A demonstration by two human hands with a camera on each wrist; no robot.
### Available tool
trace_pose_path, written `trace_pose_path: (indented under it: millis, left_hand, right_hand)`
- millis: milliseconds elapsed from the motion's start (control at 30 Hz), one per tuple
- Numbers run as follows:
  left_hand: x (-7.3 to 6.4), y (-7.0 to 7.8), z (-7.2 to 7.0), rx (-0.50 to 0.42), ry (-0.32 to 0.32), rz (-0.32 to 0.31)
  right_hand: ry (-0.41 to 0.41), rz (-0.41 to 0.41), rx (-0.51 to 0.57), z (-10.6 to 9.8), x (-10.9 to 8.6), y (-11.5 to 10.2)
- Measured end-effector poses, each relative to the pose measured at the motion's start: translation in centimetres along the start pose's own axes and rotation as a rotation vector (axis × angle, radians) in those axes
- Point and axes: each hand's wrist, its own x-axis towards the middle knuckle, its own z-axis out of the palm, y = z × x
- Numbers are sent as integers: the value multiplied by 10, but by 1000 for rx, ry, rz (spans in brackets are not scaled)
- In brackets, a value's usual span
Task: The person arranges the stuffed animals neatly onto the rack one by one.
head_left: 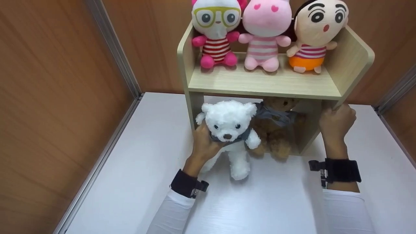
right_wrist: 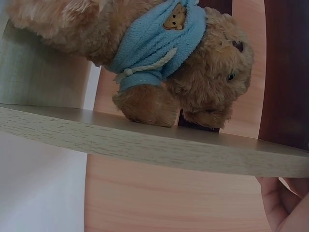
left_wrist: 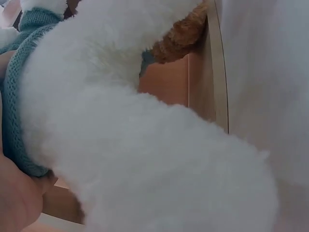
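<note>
A white plush bear with a blue-grey knitted top is held in my left hand, which grips its body from the side. In the left wrist view the bear's white fur fills most of the picture, and part of the left hand shows against the knit. My right hand grips the right side panel of the wooden shelf, just under the upper board. Part of the right hand appears at the panel's edge in the right wrist view.
A brown plush bear in a blue hoodie sits in the lower compartment, partly behind the white bear. On the upper board sit a panda doll, a pink striped doll and a cartoon boy doll. Wooden walls surround the white table.
</note>
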Motion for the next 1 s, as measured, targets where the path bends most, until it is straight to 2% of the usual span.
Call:
trace_pose_path:
  millis: [233, 567, 867, 1000]
  left_hand:
    - [-1, -5, 3, -8, 14, -4]
    - [2, -9, 6, -59, 72, -63]
    - [6, -8, 10, -12, 112, -87]
    - [8, -8, 12, 6, 113, -120]
  right_hand:
    - [-13, 6, 10, 0, 0, 1]
    - [-19, 10, 40, 0, 0, 3]
    - [-5, -8, 24, 0, 0, 2]
    - [-5, -10, 23, 0, 0, 1]
